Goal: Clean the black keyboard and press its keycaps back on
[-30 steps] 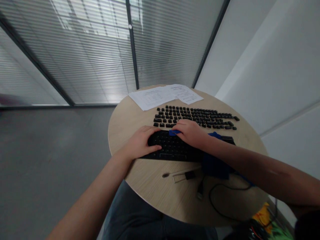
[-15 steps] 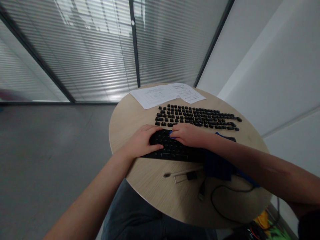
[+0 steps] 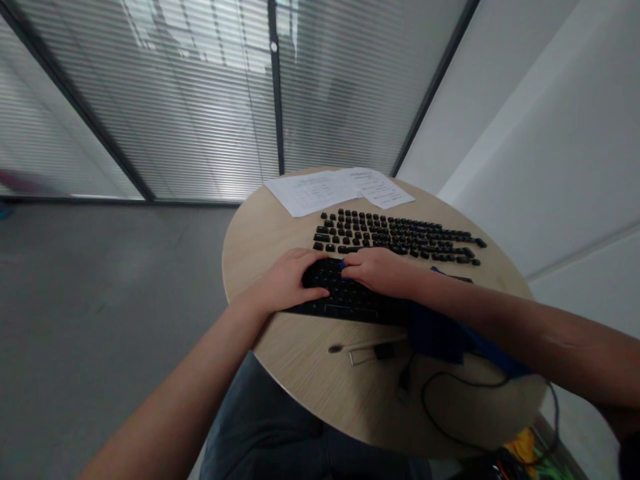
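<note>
A black keyboard base (image 3: 350,312) with its keycaps off lies along the near middle of the table. My left hand (image 3: 287,283) grips its left end, thumb on the near side and fingers on the far side. On top of the base, left of its middle, my right hand (image 3: 377,270) is closed on a blue cloth (image 3: 436,337). A small bit of the cloth shows at the fingertips; more drapes under the forearm, over the right end of the base. Several rows of loose black keycaps (image 3: 380,233) lie just beyond the base.
Printed sheets (image 3: 325,190) lie at the far edge of the round wooden table (image 3: 250,233). Nearer me are a thin brush-like tool (image 3: 337,348), a keycap puller with wire loops (image 3: 383,351) and a black cable (image 3: 430,393) hanging over the right edge.
The view has shifted slightly. Both hands stay in nearly the same places on the keyboard base, the right one still with the cloth.
</note>
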The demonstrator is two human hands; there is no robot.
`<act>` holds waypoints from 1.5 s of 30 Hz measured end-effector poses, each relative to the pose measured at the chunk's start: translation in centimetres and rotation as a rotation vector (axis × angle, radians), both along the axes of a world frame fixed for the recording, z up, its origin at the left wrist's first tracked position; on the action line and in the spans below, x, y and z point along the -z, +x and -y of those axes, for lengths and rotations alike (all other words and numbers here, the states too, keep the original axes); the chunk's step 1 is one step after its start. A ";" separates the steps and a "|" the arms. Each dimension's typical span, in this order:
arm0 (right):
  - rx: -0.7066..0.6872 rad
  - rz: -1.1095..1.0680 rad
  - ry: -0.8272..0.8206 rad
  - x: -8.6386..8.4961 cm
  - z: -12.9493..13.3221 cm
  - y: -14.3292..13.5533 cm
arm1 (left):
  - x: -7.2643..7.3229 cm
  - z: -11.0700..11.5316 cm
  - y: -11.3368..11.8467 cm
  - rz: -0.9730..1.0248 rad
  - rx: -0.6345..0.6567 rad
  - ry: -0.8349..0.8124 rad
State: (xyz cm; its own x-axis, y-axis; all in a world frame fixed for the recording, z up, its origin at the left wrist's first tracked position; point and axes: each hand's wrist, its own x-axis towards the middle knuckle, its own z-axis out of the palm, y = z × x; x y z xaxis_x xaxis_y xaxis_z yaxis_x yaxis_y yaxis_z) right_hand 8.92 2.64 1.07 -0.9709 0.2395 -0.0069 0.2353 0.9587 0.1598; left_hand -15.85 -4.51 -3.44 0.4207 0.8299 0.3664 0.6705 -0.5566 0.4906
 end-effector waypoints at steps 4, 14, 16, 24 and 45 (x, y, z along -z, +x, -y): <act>0.046 -0.055 0.020 0.9 0.8 0.3 | 0.1 0.0 0.0 0.001 -0.009 -0.005; 0.256 -0.138 -0.110 1.8 1.7 -0.3 | 0.4 0.0 -0.2 -0.009 -0.025 -0.001; 0.287 -0.164 -0.148 1.9 1.6 -0.3 | 0.4 0.0 -0.2 -0.007 -0.025 0.011; 0.353 -0.276 -0.250 2.2 0.3 -0.3 | 0.6 0.0 -0.1 -0.006 -0.045 -0.018; 0.133 -0.538 -0.291 1.3 -0.9 2.3 | 0.6 0.1 0.0 -0.002 -0.061 -0.025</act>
State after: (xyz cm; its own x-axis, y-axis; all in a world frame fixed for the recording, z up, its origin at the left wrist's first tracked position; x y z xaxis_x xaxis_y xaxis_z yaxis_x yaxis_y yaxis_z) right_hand 11.19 3.55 -0.24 -0.8185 0.4206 0.3913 0.3307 0.9019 -0.2777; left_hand -15.89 -4.58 -4.03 0.3699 0.8628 0.3448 0.7036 -0.5024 0.5024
